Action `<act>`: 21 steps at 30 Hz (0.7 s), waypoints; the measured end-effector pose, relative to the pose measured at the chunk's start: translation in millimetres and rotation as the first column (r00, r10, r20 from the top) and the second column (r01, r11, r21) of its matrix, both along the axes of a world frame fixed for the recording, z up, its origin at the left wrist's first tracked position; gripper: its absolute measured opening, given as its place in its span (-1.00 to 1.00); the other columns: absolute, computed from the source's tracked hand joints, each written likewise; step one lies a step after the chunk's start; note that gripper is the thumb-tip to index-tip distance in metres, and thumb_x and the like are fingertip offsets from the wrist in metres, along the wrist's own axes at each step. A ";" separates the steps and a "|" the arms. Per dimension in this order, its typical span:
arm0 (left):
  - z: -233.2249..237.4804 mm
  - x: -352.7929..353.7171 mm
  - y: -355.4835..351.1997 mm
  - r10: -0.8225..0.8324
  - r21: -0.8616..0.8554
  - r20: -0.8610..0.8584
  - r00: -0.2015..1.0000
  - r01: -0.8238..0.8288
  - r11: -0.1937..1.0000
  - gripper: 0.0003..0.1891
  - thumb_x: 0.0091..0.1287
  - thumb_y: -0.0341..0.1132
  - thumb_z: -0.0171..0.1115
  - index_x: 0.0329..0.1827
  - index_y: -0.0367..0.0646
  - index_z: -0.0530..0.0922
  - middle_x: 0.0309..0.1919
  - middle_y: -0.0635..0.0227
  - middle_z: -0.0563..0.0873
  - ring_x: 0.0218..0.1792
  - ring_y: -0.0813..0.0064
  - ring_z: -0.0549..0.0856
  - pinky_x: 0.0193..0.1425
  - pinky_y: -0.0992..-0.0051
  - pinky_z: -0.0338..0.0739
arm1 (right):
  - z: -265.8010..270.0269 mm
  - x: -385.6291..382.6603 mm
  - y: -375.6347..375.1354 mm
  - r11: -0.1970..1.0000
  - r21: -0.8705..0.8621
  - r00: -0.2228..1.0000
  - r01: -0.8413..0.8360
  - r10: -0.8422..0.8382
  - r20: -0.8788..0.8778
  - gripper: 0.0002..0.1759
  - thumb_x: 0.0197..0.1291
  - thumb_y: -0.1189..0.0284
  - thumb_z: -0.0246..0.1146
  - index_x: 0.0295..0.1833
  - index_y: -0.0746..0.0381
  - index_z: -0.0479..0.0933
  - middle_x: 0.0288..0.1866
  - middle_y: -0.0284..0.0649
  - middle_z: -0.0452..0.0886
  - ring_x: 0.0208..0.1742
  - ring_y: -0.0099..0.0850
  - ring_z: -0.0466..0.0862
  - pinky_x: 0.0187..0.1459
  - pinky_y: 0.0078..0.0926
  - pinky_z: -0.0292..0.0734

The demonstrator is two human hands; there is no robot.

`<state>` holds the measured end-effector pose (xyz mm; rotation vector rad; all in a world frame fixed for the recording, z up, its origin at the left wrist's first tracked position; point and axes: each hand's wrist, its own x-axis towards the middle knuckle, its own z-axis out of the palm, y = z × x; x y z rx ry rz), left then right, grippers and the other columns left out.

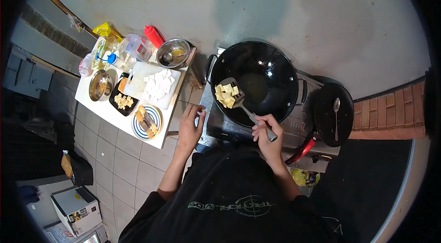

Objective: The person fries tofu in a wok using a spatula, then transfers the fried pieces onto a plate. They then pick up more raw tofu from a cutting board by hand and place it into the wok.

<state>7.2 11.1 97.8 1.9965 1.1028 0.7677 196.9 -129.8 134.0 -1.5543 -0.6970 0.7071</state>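
Note:
My right hand [268, 138] is closed round the grey handle of a slotted spatula [249, 113]. Pale yellow cubes [226, 95], which look like fried tofu, are heaped on its blade at the left side of a black wok [279, 66]. A shallow pool of oil lies at the bottom of the wok, which stands on a metal stove [220, 128]. To the left of the stove, my left hand [190, 126] holds nothing, its fingers apart. It hovers between the stove and the white table.
A white table [98, 113] at left bears white cubes [158, 84] on a cutting board, a black tray [131, 109], a striped plate [158, 135], metal bowls [164, 50] and a red bottle [154, 36]. Right of the wok, a red-handled pan [326, 114] holds a spoon [336, 112].

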 end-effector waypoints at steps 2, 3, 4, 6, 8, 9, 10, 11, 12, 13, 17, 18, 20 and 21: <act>2.1 6.7 2.8 -0.030 0.098 -0.023 0.999 0.033 0.995 -0.84 0.34 -0.44 0.21 -0.06 -0.28 0.57 -0.20 0.16 0.60 -0.21 0.24 0.63 -0.08 0.33 0.52 | 1.6 0.6 -0.5 1.000 0.001 1.000 -0.009 0.009 -0.003 -0.85 0.35 0.56 0.07 -0.15 0.34 0.57 -0.53 -0.30 0.60 -0.57 -0.67 0.57 -0.55 -0.69 0.43; 3.0 10.4 3.9 -0.060 0.193 -0.047 0.997 0.068 0.979 -0.83 0.34 -0.44 0.20 -0.05 -0.27 0.57 -0.16 0.15 0.59 -0.16 0.21 0.63 -0.03 0.32 0.51 | 2.7 1.1 -0.7 1.000 0.001 1.000 -0.009 0.009 -0.005 -0.85 0.35 0.56 0.07 -0.15 0.34 0.57 -0.53 -0.30 0.60 -0.57 -0.67 0.57 -0.55 -0.69 0.43; 7.4 13.8 3.9 -0.088 0.199 -0.056 0.995 0.098 0.975 -0.80 0.33 -0.44 0.21 -0.01 -0.24 0.57 -0.10 0.14 0.58 -0.03 0.15 0.59 0.09 0.28 0.48 | 3.9 1.5 -1.0 1.000 0.003 1.000 -0.015 0.015 -0.005 -0.85 0.35 0.56 0.07 -0.15 0.34 0.57 -0.53 -0.30 0.60 -0.57 -0.67 0.57 -0.55 -0.69 0.43; 6.4 18.6 2.9 -0.079 0.213 -0.083 0.993 0.095 0.972 -0.79 0.33 -0.42 0.21 0.00 -0.23 0.56 -0.08 0.14 0.57 0.00 0.13 0.58 0.11 0.26 0.46 | 4.1 2.3 -1.3 1.000 0.005 1.000 -0.018 0.018 -0.006 -0.85 0.35 0.56 0.07 -0.15 0.34 0.57 -0.53 -0.30 0.60 -0.56 -0.68 0.57 -0.54 -0.70 0.43; 5.8 22.3 1.7 -0.074 0.227 -0.109 0.991 0.097 0.969 -0.77 0.33 -0.41 0.22 0.02 -0.23 0.56 -0.07 0.14 0.57 0.04 0.11 0.56 0.14 0.24 0.45 | 3.1 3.1 -2.3 0.999 0.016 1.000 -0.028 0.028 0.005 -0.84 0.35 0.56 0.07 -0.16 0.34 0.56 -0.54 -0.30 0.59 -0.57 -0.68 0.56 -0.54 -0.69 0.43; 5.7 22.9 0.9 -0.065 0.233 -0.121 0.991 0.092 0.968 -0.76 0.33 -0.40 0.22 0.03 -0.22 0.56 -0.06 0.15 0.57 0.03 0.11 0.55 0.14 0.23 0.44 | 2.9 2.9 -2.9 1.000 0.015 1.000 -0.025 0.025 0.003 -0.84 0.35 0.56 0.07 -0.16 0.34 0.56 -0.54 -0.30 0.59 -0.57 -0.68 0.56 -0.54 -0.69 0.43; 5.6 22.9 0.5 -0.054 0.240 -0.133 0.990 0.085 0.967 -0.75 0.33 -0.39 0.23 0.05 -0.21 0.56 -0.06 0.15 0.56 0.03 0.11 0.55 0.14 0.22 0.44 | 2.9 2.6 -3.4 1.000 0.021 1.000 -0.023 0.023 -0.003 -0.85 0.35 0.57 0.07 -0.16 0.35 0.56 -0.54 -0.30 0.59 -0.58 -0.67 0.56 -0.55 -0.69 0.42; 4.6 22.6 0.6 -0.056 0.238 -0.136 0.989 0.088 0.967 -0.75 0.33 -0.39 0.23 0.05 -0.21 0.56 -0.06 0.15 0.56 0.03 0.11 0.55 0.14 0.22 0.44 | 2.7 2.3 -3.8 0.999 0.028 1.000 -0.021 0.021 -0.008 -0.85 0.35 0.57 0.07 -0.17 0.35 0.56 -0.54 -0.30 0.59 -0.58 -0.67 0.56 -0.55 -0.69 0.42; 2.8 22.5 0.9 -0.057 0.262 -0.155 0.986 0.097 0.960 -0.75 0.33 -0.37 0.22 0.04 -0.19 0.57 -0.06 0.18 0.56 0.01 0.12 0.54 0.12 0.22 0.43 | 2.1 2.3 -4.3 0.999 0.026 1.000 -0.019 0.019 -0.011 -0.85 0.35 0.57 0.07 -0.17 0.35 0.56 -0.54 -0.30 0.59 -0.58 -0.67 0.56 -0.55 -0.69 0.42; 1.8 22.5 0.9 -0.058 0.284 -0.175 0.983 0.107 0.953 -0.76 0.34 -0.34 0.22 0.04 -0.17 0.57 -0.06 0.20 0.55 -0.01 0.14 0.54 0.10 0.21 0.43 | 1.5 2.5 -4.8 0.999 0.033 1.000 -0.022 0.022 -0.005 -0.85 0.35 0.57 0.07 -0.17 0.35 0.56 -0.54 -0.30 0.59 -0.58 -0.67 0.55 -0.55 -0.69 0.41; 4.0 23.7 -0.5 -0.079 0.275 -0.192 0.978 0.131 0.953 -0.74 0.33 -0.34 0.23 0.06 -0.16 0.57 -0.06 0.23 0.55 -0.01 0.16 0.53 0.11 0.21 0.41 | 3.1 2.5 -5.9 0.999 0.036 0.999 -0.035 0.035 0.000 -0.84 0.35 0.56 0.06 -0.16 0.36 0.56 -0.54 -0.30 0.58 -0.57 -0.67 0.55 -0.55 -0.69 0.41; 4.2 24.2 -0.8 -0.096 0.288 -0.193 0.976 0.150 0.946 -0.72 0.33 -0.34 0.23 0.08 -0.16 0.57 -0.05 0.24 0.55 0.00 0.16 0.52 0.11 0.22 0.41 | 3.8 2.3 -6.2 0.999 0.037 0.999 -0.032 0.033 -0.001 -0.84 0.35 0.56 0.06 -0.16 0.36 0.56 -0.54 -0.30 0.58 -0.57 -0.67 0.55 -0.55 -0.69 0.41; 4.8 26.1 -1.9 -0.113 0.302 -0.192 0.975 0.168 0.938 -0.71 0.32 -0.34 0.24 0.09 -0.15 0.56 -0.03 0.25 0.55 0.00 0.17 0.51 0.12 0.23 0.40 | 4.8 2.5 -6.1 0.999 0.031 0.999 -0.035 0.036 -0.004 -0.84 0.36 0.56 0.06 -0.16 0.36 0.56 -0.54 -0.30 0.58 -0.57 -0.67 0.56 -0.55 -0.69 0.41; 6.2 27.5 -2.8 -0.117 0.311 -0.190 0.975 0.173 0.935 -0.70 0.32 -0.34 0.24 0.10 -0.15 0.56 -0.01 0.26 0.56 0.01 0.18 0.51 0.13 0.23 0.39 | 4.9 2.7 -5.8 0.999 0.033 0.999 -0.035 0.036 -0.002 -0.84 0.36 0.56 0.06 -0.16 0.36 0.56 -0.54 -0.30 0.58 -0.57 -0.67 0.56 -0.55 -0.69 0.41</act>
